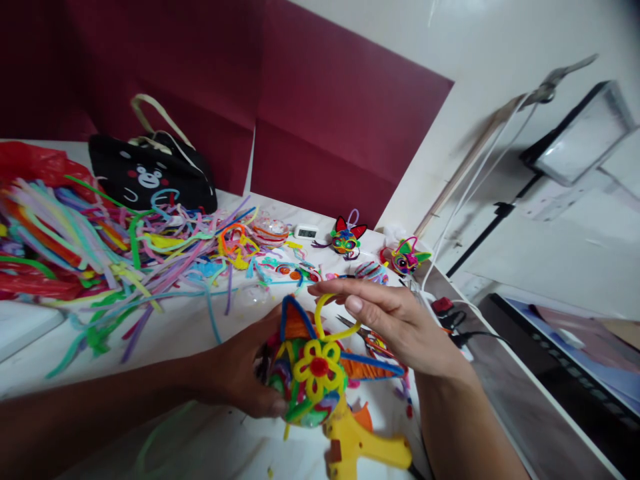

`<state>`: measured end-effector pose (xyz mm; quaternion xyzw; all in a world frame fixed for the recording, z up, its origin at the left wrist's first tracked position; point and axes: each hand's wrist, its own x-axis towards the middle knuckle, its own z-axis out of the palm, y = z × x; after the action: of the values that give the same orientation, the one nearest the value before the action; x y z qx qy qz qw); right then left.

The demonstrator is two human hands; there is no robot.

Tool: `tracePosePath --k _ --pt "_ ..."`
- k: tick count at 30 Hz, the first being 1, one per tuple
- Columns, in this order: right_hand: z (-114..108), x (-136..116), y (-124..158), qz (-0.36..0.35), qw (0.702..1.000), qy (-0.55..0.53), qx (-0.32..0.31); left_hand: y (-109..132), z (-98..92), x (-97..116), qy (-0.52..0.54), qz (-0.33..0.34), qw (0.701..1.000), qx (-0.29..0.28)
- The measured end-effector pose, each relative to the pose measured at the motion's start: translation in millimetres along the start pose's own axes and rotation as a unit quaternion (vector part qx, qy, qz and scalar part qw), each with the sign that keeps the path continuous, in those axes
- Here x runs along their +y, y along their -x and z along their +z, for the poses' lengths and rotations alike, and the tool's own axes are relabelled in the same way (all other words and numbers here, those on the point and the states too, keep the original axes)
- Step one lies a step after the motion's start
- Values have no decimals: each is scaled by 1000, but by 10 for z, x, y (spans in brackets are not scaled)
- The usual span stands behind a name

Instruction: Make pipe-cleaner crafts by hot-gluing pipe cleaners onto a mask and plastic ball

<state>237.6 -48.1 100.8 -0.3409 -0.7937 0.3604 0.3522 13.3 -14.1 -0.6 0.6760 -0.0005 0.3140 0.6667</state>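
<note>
My left hand (245,363) is closed around a ball-shaped pipe-cleaner ornament (330,400). A yellow flower with a red centre covers its front, and two orange ears edged in blue stick out from it. On top stands a yellow pipe-cleaner loop (320,313). My right hand (395,317) reaches over this loop with fingers stretched out straight, its thumb and fingers touching or almost touching the loop. Just below the ornament lies a yellow glue gun (360,443). Scissors (367,337) with orange handles rest behind, partly covered by the ornament and right hand.
Loose pipe cleaners (165,247) heap across the left of the white table, beside a black bag (150,173). Finished-looking eared ornaments (346,243) and a small digital clock (306,231) stand at the back. Cables (463,320) and a lamp (580,137) are on the right.
</note>
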Motion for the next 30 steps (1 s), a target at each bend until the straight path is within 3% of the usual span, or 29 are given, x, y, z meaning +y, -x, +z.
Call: tracePosePath --k 9,30 --pt "11 -16 -8 -6 1000 -3 -9 -7 35 1 46 -12 999 2" --pt "16 -39 -1 -14 1000 2 2 38 6 -36 -24 -12 999 19"
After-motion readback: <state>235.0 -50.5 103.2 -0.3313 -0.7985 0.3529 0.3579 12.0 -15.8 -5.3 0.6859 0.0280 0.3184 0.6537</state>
